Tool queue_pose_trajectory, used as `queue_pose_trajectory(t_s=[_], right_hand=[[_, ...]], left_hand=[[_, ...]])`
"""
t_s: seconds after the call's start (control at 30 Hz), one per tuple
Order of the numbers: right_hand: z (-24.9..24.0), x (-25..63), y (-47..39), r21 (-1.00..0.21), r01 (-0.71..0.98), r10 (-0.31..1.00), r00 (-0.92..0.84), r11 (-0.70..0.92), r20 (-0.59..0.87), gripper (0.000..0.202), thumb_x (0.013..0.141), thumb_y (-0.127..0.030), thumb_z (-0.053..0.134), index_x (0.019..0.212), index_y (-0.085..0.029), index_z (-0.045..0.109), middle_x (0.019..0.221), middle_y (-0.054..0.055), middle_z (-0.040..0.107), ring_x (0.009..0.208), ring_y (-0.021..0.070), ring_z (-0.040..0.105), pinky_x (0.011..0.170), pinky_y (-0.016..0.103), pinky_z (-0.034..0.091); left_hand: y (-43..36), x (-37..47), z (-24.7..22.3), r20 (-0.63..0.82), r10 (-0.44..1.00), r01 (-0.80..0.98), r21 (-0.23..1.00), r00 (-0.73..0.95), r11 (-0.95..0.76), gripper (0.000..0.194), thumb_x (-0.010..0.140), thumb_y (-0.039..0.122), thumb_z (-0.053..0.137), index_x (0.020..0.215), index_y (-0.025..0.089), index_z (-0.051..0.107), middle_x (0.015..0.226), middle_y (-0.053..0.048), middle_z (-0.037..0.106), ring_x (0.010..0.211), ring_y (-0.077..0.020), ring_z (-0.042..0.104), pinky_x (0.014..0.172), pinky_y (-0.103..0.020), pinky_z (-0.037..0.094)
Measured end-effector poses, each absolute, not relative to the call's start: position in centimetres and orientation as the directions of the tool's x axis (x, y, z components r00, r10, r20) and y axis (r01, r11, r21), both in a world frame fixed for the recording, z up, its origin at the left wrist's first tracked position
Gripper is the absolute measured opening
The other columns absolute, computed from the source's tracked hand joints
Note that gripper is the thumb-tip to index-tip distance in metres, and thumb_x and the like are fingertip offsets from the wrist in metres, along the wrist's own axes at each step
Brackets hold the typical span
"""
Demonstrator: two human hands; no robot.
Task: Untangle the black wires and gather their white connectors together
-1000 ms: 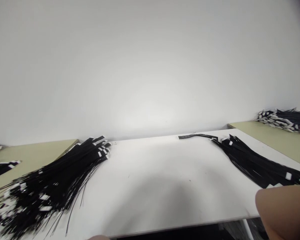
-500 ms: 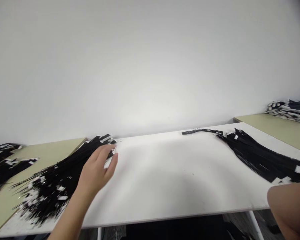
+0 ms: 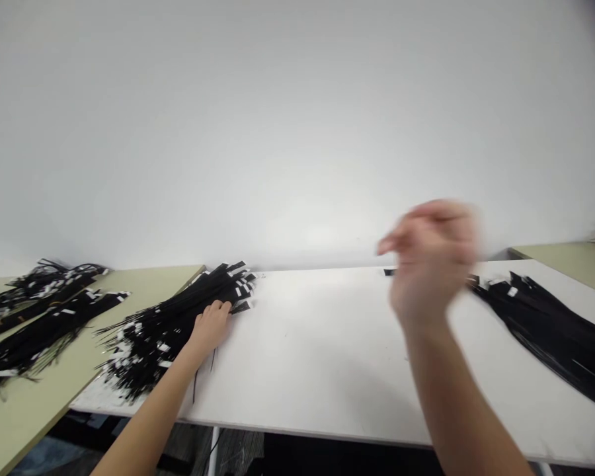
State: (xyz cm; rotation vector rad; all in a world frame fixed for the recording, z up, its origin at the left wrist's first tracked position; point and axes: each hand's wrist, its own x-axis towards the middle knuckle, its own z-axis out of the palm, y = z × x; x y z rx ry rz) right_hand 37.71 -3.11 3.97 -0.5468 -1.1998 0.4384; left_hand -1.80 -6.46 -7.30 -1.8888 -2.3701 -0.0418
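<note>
My left hand (image 3: 211, 325) rests on the right side of a large bundle of black strips with white tags (image 3: 178, 324), its fingers curled over some strips near the tagged upper end. A few thin strips hang below that hand. My right hand (image 3: 429, 248) is raised over the right part of the white table (image 3: 317, 350), smeared by motion, its fingers bent; whether it holds anything cannot be seen. Behind the right wrist, partly hidden, lie the end of a thin black strip (image 3: 389, 272) and a black bundle (image 3: 550, 324).
On the left, a yellowish-green table (image 3: 94, 330) bears more tagged black bundles (image 3: 44, 330). Another yellowish-green surface (image 3: 565, 261) stands at the right, with part of a bundle at its edge. A plain pale wall rises behind the tables.
My right hand has come up from the lower right into view over the table. My left hand has lowered onto the left bundle, its fingers now curled. The camera view has turned left.
</note>
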Motion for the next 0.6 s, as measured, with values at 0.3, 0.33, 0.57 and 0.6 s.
queue_pose_trajectory(t_s=[0.3,0.33,0.57,0.6], right_hand=[[-8.4,19.2,0.0,-0.936,0.058,0.843,-0.455,0.348,0.286,0.02,0.088,-0.03,0.06,0.099,-0.014,0.061,0.084,0.002,0.063,0.063,0.009,0.057,0.059,0.025,0.05],[-9.2,17.9,-0.4,-0.937,0.068,0.832,-0.485,0.343,0.269,0.024,0.089,-0.032,0.06,0.104,-0.013,0.06,0.087,0.003,0.063,0.065,0.0098,0.058,0.06,0.026,0.051],[-9.9,14.9,-2.0,-0.91,0.099,0.798,-0.525,0.403,0.296,0.028,0.095,-0.038,0.049,0.096,-0.012,0.059,0.082,0.002,0.062,0.067,0.0111,0.059,0.066,0.028,0.051],[-9.7,15.1,-2.3,-0.896,0.109,0.791,-0.523,0.431,0.317,0.028,0.095,-0.038,0.049,0.096,-0.013,0.06,0.084,0.002,0.062,0.069,0.0117,0.059,0.068,0.03,0.05]], left_hand=[[-7.0,-4.0,-5.9,0.125,0.987,0.974,0.217,-0.1,0.071,0.032,0.095,0.03,0.022,0.111,0.015,0.045,0.086,-0.008,0.064,0.08,-0.0183,0.063,0.077,-0.028,0.045],[-7.1,-3.7,-5.9,0.122,0.99,0.973,0.229,-0.067,0.038,0.032,0.095,0.032,0.023,0.109,0.016,0.046,0.084,-0.007,0.063,0.078,-0.018,0.062,0.075,-0.027,0.044],[-8.8,-2.7,-5.0,0.083,0.993,0.958,0.265,0.087,-0.106,0.035,0.094,0.041,0.027,0.104,0.017,0.052,0.078,-0.003,0.061,0.07,-0.0151,0.056,0.069,-0.025,0.043],[-9.2,-3.0,-4.7,0.068,0.993,0.958,0.265,0.098,-0.112,0.037,0.093,0.045,0.033,0.107,0.017,0.053,0.079,-0.002,0.061,0.071,-0.0151,0.057,0.069,-0.025,0.043]])
